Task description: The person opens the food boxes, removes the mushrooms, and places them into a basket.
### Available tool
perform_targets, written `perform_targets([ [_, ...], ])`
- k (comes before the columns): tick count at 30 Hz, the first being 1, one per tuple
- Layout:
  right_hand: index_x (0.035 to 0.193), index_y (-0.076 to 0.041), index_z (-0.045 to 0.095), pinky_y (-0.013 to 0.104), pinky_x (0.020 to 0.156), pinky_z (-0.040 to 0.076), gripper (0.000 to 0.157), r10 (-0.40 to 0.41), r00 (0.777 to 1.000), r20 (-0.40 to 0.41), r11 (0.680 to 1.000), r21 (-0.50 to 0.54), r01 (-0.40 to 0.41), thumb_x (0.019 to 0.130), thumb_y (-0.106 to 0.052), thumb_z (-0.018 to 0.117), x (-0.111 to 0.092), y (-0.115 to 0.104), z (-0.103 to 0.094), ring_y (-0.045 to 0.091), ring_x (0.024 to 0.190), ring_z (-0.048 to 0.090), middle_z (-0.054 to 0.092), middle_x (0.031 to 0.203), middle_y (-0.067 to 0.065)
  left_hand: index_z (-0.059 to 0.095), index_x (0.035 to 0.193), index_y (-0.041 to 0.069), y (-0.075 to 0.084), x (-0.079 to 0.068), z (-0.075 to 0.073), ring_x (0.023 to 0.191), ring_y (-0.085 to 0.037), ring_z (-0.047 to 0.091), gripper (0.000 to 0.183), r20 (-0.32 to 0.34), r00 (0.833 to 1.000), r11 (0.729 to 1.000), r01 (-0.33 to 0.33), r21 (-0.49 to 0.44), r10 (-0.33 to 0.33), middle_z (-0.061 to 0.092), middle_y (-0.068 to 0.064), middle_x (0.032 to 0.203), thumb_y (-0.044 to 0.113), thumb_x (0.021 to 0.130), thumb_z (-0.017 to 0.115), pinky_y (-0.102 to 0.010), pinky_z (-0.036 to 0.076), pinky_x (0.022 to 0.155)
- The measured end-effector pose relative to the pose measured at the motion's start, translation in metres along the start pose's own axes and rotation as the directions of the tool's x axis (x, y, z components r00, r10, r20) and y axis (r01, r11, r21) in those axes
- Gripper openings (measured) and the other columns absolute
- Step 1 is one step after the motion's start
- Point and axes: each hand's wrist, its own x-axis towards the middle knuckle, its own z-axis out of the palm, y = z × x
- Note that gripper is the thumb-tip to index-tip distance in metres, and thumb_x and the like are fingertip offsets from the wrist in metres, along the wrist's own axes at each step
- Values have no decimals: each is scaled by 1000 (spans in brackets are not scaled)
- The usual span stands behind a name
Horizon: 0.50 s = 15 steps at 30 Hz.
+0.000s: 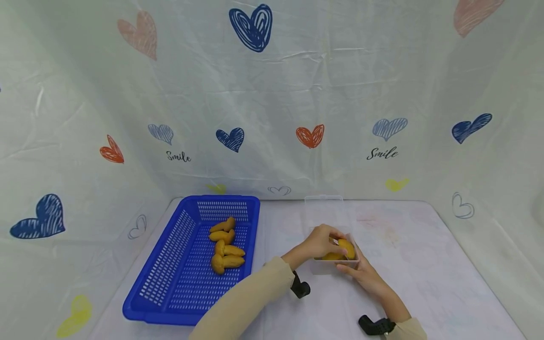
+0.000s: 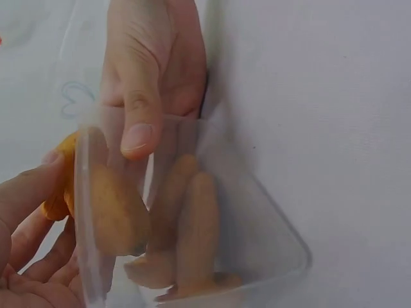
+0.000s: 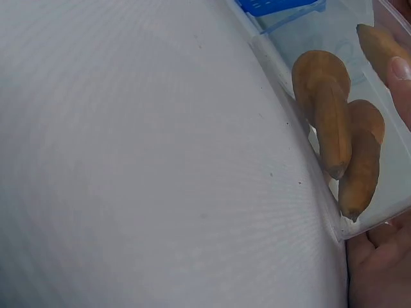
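Biggest worry I'd have here is the mustard-brown, thick-stemmed mushroom [image 3: 376,46] in the left hand [image 1: 320,242]: it looks smooth and rounded, so if the fingertips sit badly it could roll out, or catch on the rim of the clear, thin-walled plastic box [image 2: 270,237] right of centre in the head view. Two matching mustard-brown mushrooms [image 3: 331,125] already lie side by side in there, so a drop could knock them askew. That wall also looks pretty flexy, so if the right hand [image 1: 367,273] squeezes too hard it might bow, and too loose might let the box slide on the white-covered counter [image 1: 425,264]. Pose-wise, the left arm comes up from bottom centre, wrist over the box's left side, its grip closed down to a pinch on that mushroom. The right arm comes from lower right, thumb on the near wall, fingers around the right side, so that grip is curled around the box. Can't tell how hard either one presses. Four more mushrooms [image 1: 233,250] sit in the blue, slotted plastic basket [image 1: 182,293], left of centre.
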Motion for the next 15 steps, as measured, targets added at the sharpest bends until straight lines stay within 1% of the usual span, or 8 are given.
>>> perform_targets([
  [1,159,-14,-12,62,116,12,100,-3,1000,-1,1000,6,3,97,-17,66,0,0,0,41,149,-3,-12,165,15,74,114,3,1,-1,-3,91,-6,65,33,-4,1000,1000,1,-16,-1,73,0,110,14,84,82,-15,51,79],
  [2,159,-14,-12,65,114,9,100,-7,1000,-4,1000,11,7,97,-17,66,0,0,1,42,149,-4,-12,165,16,74,116,4,3,-2,-6,91,-5,65,34,-5,1000,999,2,-40,-2,73,0,112,14,84,81,-16,52,80],
  [6,160,-14,-8,72,111,0,98,-44,999,-12,999,5,44,97,-14,66,1,-1,1,41,148,-9,-10,165,16,72,120,4,8,-8,-19,92,-6,67,36,-8,1000,992,-23,-121,22,71,0,117,13,86,80,-18,54,79],
  [10,161,-18,-6,72,110,-3,97,-44,999,-14,999,6,44,96,-13,67,1,-3,1,38,149,-12,-10,166,13,71,122,3,13,-15,-33,90,-8,68,38,-25,998,981,-66,-180,63,70,-1,118,12,86,79,-20,56,78],
  [15,160,-14,-9,69,112,-2,101,-11,1000,-22,1000,7,11,96,-16,68,1,-3,1,40,148,-13,-13,165,16,70,124,4,18,-28,-52,90,-10,69,40,-68,996,965,-81,-251,66,70,-1,121,13,86,80,-23,57,79],
])
